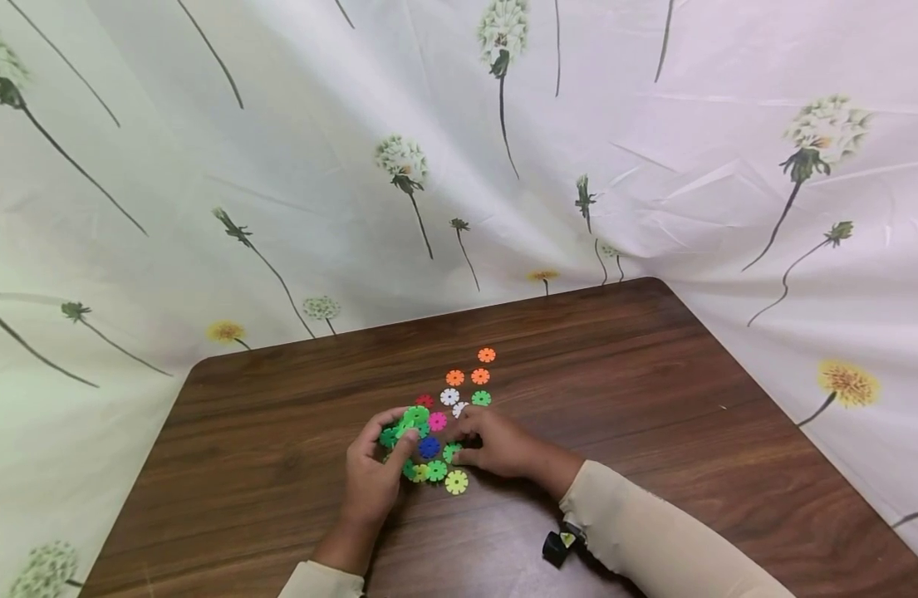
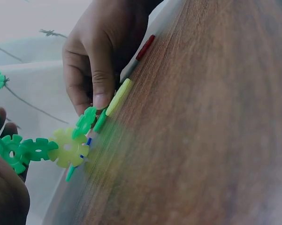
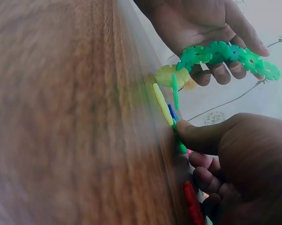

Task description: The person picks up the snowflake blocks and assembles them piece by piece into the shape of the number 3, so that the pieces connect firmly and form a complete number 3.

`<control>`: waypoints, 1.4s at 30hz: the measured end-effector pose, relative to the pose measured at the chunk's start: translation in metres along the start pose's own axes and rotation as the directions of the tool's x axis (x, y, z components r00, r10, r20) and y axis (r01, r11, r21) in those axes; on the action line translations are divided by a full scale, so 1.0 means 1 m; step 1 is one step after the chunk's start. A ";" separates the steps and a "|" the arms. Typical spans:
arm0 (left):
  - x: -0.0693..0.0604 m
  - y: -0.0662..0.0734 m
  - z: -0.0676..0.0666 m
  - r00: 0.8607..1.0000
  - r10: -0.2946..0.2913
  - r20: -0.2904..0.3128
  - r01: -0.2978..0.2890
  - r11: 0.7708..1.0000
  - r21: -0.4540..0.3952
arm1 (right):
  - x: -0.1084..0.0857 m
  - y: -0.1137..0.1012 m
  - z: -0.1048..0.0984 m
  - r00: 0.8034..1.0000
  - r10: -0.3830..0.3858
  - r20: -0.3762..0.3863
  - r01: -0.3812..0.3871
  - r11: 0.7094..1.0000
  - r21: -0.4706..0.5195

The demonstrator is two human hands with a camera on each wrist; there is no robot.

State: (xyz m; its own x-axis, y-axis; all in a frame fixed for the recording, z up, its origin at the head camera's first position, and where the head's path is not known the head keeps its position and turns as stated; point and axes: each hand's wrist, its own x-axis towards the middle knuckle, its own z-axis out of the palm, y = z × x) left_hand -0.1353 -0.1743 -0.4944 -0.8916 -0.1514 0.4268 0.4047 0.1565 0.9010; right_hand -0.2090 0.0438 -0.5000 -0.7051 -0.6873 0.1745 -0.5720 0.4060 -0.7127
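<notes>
A chain of interlocked green notched plastic discs [image 1: 416, 415], with a yellow disc [image 2: 68, 147] near its lower end, lies in my left hand [image 1: 372, 473]. Thumb and fingers hold it above the table, as the right wrist view also shows. My right hand [image 1: 499, 442] is low at the tabletop, thumb and fingers pinching a loose green disc [image 1: 450, 453]; its fingertips are partly hidden. Between the hands lie a blue disc [image 1: 429, 448] and a pink disc [image 1: 438, 421]. A loose yellow disc [image 1: 456, 482] lies nearer me.
Beyond the hands are orange discs [image 1: 454, 378], white discs [image 1: 449, 397], a red disc [image 1: 424, 400] and another green disc [image 1: 481, 399]. The brown wooden table [image 1: 279, 432] meets a flower-printed cloth [image 1: 316, 166] at its back and sides. A black device [image 1: 557, 546] is by my right sleeve.
</notes>
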 end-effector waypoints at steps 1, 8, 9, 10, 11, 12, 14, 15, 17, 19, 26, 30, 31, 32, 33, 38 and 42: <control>0.000 0.000 0.000 1.000 0.001 -0.005 -0.001 1.000 -0.001 | 0.000 0.000 0.000 1.000 0.002 0.004 -0.002 1.000 -0.006; -0.001 -0.003 0.001 1.000 0.017 -0.026 -0.018 1.000 -0.011 | -0.001 -0.004 -0.002 0.999 0.021 0.027 -0.020 0.999 -0.035; -0.001 -0.003 0.001 0.999 0.025 -0.025 -0.025 1.000 -0.011 | -0.001 -0.005 -0.002 0.999 0.027 0.029 -0.026 0.999 -0.046; 0.000 -0.003 0.001 0.999 0.034 -0.023 -0.034 0.999 -0.011 | -0.001 -0.005 -0.002 0.999 0.032 0.029 -0.031 0.998 -0.057; 0.000 -0.003 0.001 0.999 0.042 -0.022 -0.043 0.999 -0.012 | -0.001 -0.006 -0.002 0.999 0.035 0.029 -0.033 0.997 -0.070; 0.000 -0.004 0.001 0.999 0.050 -0.022 -0.050 0.999 -0.010 | -0.001 -0.006 -0.002 0.999 0.042 0.028 -0.039 0.996 -0.079; 0.000 -0.004 0.001 0.998 0.061 -0.025 -0.061 0.998 -0.002 | -0.001 -0.007 -0.002 0.998 0.048 0.028 -0.046 0.997 -0.069; 0.000 -0.004 0.001 0.998 0.063 -0.028 -0.063 0.998 0.001 | -0.001 -0.007 -0.002 0.998 0.053 0.028 -0.051 0.997 -0.053; 0.000 -0.005 0.001 0.998 0.062 -0.031 -0.062 0.998 0.006 | 0.000 -0.006 -0.003 0.998 0.048 0.028 -0.048 0.999 -0.014; 0.001 -0.005 0.001 0.997 0.068 -0.032 -0.067 0.998 0.009 | 0.000 -0.005 -0.006 0.999 0.043 0.027 -0.044 0.998 0.045; -0.001 -0.004 0.002 0.999 0.045 -0.005 -0.045 0.999 0.032 | 0.001 -0.007 -0.023 0.997 0.034 -0.066 -0.016 0.968 0.249; 0.000 -0.003 0.002 0.998 0.065 0.007 -0.065 0.997 0.030 | 0.001 -0.013 -0.028 0.992 0.048 -0.118 0.007 0.906 0.424; 0.000 -0.003 0.002 0.997 0.070 0.012 -0.070 0.997 0.027 | 0.001 -0.016 -0.029 0.990 0.053 -0.129 0.011 0.892 0.451; 0.001 -0.003 0.002 0.997 0.072 0.016 -0.073 0.997 0.029 | 0.000 -0.019 -0.030 0.989 0.060 -0.137 0.013 0.878 0.479; 0.001 -0.003 0.002 0.997 0.073 0.019 -0.074 0.997 0.033 | 0.000 -0.021 -0.031 0.987 0.071 -0.142 0.010 0.865 0.502; 0.000 -0.003 0.002 0.997 0.078 0.024 -0.079 0.995 0.053 | -0.002 -0.033 -0.032 0.987 0.112 -0.117 -0.016 0.786 0.618; 0.000 -0.005 0.002 0.993 0.110 0.036 -0.112 0.992 0.066 | -0.004 -0.039 -0.032 0.989 0.122 -0.080 -0.031 0.710 0.704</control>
State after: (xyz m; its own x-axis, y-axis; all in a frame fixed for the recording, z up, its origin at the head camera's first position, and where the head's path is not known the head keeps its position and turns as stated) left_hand -0.1379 -0.1729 -0.4991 -0.8485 -0.0977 0.5200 0.4878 0.2362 0.8404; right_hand -0.1972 0.0503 -0.4517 -0.8009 -0.5823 0.1396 -0.0892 -0.1145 -0.9894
